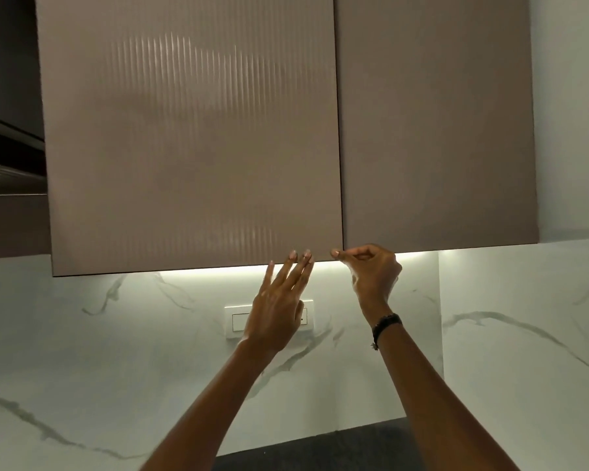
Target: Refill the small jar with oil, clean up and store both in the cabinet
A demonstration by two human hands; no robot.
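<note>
A taupe wall cabinet fills the upper view, with a ribbed left door (191,137) and a plain right door (436,124), both closed. My left hand (279,307) is raised flat, fingers apart, its fingertips touching the bottom edge of the left door. My right hand (371,270) is curled just under the seam between the doors, fingertips at the lower corner of the right door; whether they hook its edge I cannot tell. No jar or oil container is in view.
White marbled wall (82,351) runs below the cabinet, lit by an under-cabinet light strip. A white switch plate (238,321) sits behind my left hand. A dark countertop (337,450) shows at the bottom. Dark shelving (7,147) stands at the far left.
</note>
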